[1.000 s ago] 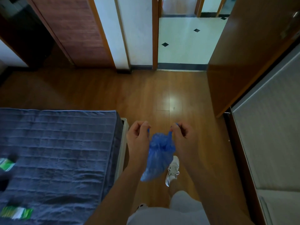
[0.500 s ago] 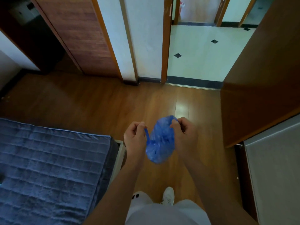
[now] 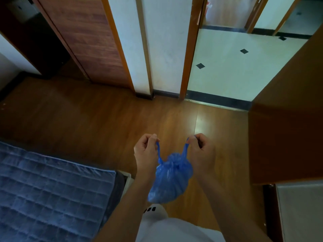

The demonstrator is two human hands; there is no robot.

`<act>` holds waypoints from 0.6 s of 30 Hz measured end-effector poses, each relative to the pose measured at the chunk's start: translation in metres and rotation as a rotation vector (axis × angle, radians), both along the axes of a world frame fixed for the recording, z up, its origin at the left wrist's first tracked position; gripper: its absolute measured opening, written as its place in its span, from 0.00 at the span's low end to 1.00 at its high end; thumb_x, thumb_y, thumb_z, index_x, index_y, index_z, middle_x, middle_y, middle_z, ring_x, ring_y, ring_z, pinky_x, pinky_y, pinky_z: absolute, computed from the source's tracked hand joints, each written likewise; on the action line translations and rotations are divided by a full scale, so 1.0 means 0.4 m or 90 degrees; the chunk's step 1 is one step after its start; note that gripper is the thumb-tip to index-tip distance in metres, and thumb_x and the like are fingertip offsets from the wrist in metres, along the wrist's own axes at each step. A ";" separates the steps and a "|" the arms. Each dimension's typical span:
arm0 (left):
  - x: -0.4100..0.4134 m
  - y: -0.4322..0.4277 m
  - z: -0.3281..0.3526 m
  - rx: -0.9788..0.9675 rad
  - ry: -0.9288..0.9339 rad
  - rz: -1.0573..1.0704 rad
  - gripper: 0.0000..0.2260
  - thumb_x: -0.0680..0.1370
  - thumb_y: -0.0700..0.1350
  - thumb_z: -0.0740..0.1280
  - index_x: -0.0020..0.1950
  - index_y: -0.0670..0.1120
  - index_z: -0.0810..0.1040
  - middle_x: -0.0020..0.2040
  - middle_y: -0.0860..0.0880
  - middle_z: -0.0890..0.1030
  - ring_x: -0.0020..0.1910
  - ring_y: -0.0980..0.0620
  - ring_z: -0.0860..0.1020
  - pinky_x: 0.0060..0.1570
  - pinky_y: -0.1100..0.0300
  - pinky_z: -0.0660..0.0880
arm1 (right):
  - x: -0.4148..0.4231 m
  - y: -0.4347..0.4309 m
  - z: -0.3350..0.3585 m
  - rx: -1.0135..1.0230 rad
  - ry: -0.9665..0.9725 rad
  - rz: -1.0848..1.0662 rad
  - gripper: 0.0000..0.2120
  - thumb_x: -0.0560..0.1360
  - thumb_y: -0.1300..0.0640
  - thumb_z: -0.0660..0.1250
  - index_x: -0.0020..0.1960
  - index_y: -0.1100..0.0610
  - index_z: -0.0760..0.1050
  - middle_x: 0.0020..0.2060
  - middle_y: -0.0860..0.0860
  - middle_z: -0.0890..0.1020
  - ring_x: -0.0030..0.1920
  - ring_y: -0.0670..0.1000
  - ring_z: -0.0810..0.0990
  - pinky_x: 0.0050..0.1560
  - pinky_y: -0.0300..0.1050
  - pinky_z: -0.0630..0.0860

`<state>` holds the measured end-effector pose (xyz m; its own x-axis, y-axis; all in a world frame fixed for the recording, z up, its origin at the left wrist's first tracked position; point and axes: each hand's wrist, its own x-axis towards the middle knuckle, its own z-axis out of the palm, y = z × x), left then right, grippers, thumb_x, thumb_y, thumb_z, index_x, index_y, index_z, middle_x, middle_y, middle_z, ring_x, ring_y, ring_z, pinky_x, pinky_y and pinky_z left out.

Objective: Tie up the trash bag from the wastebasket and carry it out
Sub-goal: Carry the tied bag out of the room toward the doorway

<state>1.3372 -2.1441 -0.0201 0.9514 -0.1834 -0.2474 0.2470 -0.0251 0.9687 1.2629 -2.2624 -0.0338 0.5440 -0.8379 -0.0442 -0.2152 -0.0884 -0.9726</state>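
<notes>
A small blue trash bag hangs in front of me above the wooden floor, its top gathered into a knot. Two thin blue ends rise from the knot in a V. My left hand pinches the left end and my right hand pinches the right end, both fists closed and held apart. The wastebasket is not in view.
A bed with a blue quilted cover fills the lower left. An open doorway onto a white tiled floor lies ahead at right. The brown door stands open on the right, with a grey panel below it.
My hands have pulled apart, drawing the bag's two ends out tight, and the bag has dropped lower between them. The doorway has come closer.
</notes>
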 end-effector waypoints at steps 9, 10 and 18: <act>0.431 -0.136 -0.016 -0.019 0.017 0.001 0.17 0.81 0.41 0.63 0.31 0.49 0.75 0.26 0.52 0.69 0.27 0.52 0.64 0.29 0.57 0.63 | 0.414 -0.162 0.012 0.038 0.045 -0.065 0.12 0.76 0.59 0.66 0.36 0.63 0.77 0.25 0.48 0.73 0.28 0.45 0.69 0.31 0.43 0.68; 0.471 -0.151 -0.016 -0.014 0.009 -0.001 0.16 0.81 0.41 0.63 0.32 0.48 0.75 0.26 0.52 0.69 0.27 0.52 0.65 0.30 0.58 0.64 | 0.450 -0.175 0.015 0.035 0.046 -0.066 0.11 0.76 0.59 0.66 0.36 0.63 0.77 0.26 0.49 0.73 0.29 0.46 0.70 0.31 0.43 0.68; 0.676 -0.276 -0.029 -0.023 -0.004 0.001 0.15 0.81 0.37 0.61 0.34 0.45 0.74 0.26 0.56 0.70 0.26 0.57 0.68 0.30 0.62 0.66 | 0.645 -0.281 0.030 0.019 0.004 -0.066 0.13 0.80 0.60 0.63 0.42 0.67 0.77 0.30 0.57 0.76 0.28 0.41 0.72 0.27 0.32 0.70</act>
